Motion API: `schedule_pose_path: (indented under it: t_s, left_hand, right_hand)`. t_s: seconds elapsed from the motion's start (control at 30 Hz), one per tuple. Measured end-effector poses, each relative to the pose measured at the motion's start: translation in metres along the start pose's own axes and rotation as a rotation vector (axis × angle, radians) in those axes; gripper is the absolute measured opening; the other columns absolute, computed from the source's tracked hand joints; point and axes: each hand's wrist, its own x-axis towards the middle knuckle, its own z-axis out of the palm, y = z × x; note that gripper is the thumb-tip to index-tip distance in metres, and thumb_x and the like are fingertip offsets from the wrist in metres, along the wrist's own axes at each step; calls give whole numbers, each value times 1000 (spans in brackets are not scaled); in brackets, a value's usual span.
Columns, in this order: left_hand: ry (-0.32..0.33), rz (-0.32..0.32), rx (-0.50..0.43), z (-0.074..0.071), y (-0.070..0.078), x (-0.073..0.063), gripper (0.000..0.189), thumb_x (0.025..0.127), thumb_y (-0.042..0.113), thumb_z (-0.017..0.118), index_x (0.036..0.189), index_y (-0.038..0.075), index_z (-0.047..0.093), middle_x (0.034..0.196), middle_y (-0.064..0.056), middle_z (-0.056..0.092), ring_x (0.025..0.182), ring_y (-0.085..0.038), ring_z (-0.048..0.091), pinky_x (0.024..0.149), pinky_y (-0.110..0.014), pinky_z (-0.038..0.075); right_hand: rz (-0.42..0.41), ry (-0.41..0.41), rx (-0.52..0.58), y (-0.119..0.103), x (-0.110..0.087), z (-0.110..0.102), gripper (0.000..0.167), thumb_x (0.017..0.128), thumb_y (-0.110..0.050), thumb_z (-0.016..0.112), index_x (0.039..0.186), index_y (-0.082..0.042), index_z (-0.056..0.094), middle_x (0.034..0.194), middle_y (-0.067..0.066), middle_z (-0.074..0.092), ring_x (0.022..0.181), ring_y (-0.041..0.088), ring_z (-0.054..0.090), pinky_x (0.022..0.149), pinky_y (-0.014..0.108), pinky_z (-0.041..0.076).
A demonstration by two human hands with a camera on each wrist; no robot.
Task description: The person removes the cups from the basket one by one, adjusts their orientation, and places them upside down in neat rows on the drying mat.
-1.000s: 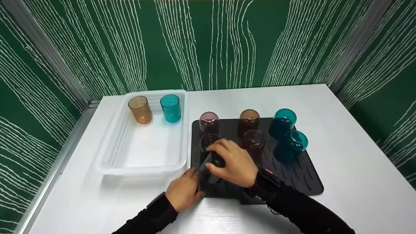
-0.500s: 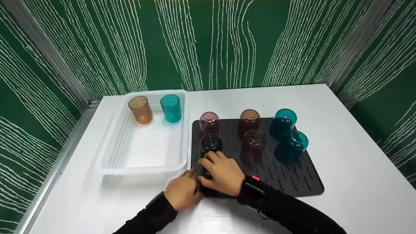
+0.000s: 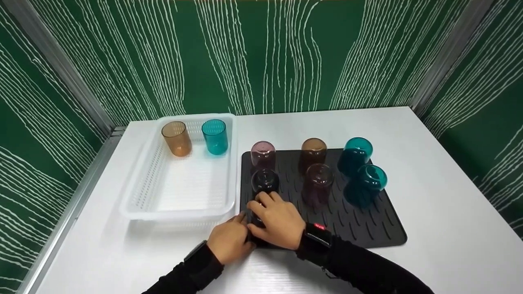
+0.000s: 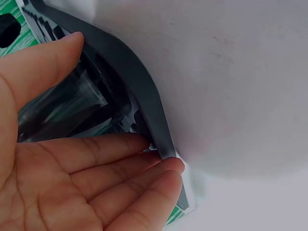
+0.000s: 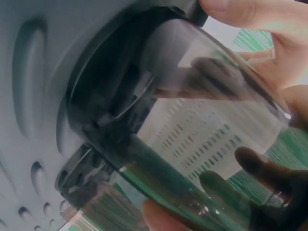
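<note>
My right hand [image 3: 279, 224] grips a clear grey glass [image 5: 192, 120] that stands upside down at the near left corner of the black ridged drying mat [image 3: 351, 228]. In the right wrist view its rim lies against the mat, with fingers on either side of the wall. Most of this glass is covered by the hand in the head view. My left hand [image 3: 228, 241] rests at the mat's left edge, its fingers fairly straight and touching the raised border in the left wrist view. Just behind the gripped glass is another dark grey glass [image 3: 264, 179], also upside down.
Upside down on the mat are a pink glass [image 3: 263, 153], a brown glass [image 3: 314, 152], a purplish glass [image 3: 319, 183] and two teal glasses [image 3: 374, 177]. A white basket [image 3: 179, 214] at left holds an upright amber glass [image 3: 177, 141] and a teal one [image 3: 215, 141].
My right hand has brought the grey glass from a tilted position above the mat down to standing upside down on it, moving slightly left and nearer. The left hand has stayed at the edge.
</note>
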Motion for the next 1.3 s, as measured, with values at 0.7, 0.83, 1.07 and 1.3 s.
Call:
schedule_pose_path:
  t_s: [0.7, 0.83, 1.07, 1.3]
  left_hand:
    - [-252, 0, -295, -144, 31, -17, 52, 96, 37, 81, 131, -1, 74, 131, -20, 76, 117, -37, 75, 95, -56, 61]
    - [-247, 23, -427, -177, 22, -17, 56, 104, 40, 73, 142, -1, 68, 137, -19, 74, 123, -40, 72, 106, -60, 55]
    - [105, -56, -426, -200, 11, 7, 34, 107, 23, 69, 129, -2, 75, 127, -20, 78, 117, -40, 74, 103, -59, 58]
    - [475, -167, -330, -203, -7, 48, 24, 104, 14, 69, 118, -4, 77, 116, -23, 79, 110, -41, 75, 96, -56, 60]
  right_hand:
    - [63, -56, 251, 2, 12, -27, 41, 103, -38, 73, 132, -8, 71, 125, 9, 71, 115, 28, 66, 96, 47, 61]
    - [122, -83, 470, 6, 23, -44, 43, 108, -33, 67, 140, -4, 65, 134, 14, 70, 124, 33, 66, 104, 53, 57]
    - [319, -93, 963, 13, 54, -54, 44, 111, -16, 57, 149, 7, 53, 145, 30, 62, 130, 44, 64, 108, 50, 57]
    - [655, -88, 1203, 1, 90, -49, 56, 106, -15, 54, 158, 2, 46, 159, 29, 50, 141, 40, 59, 114, 47, 52]
